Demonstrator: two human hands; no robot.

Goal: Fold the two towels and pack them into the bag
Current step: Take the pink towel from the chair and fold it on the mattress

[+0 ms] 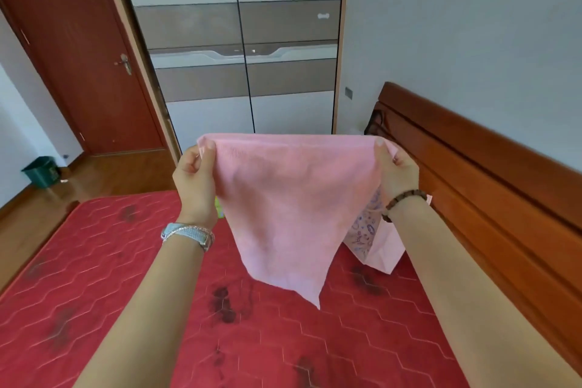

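the pink towel (283, 198) hangs above the mattress (94, 261), its top edge stretched level between left hand (195, 176) and right hand (400, 170), each pinching one corner; the bag (378, 246) stands behind it by the headboard (472, 161) edge, nearer the right hand.

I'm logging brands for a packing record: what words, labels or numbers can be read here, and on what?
No text can be read.
bag: purple printed doodles, too blurred to tell whether any are letters.
door: a small pale mark near its top, too blurred to read.
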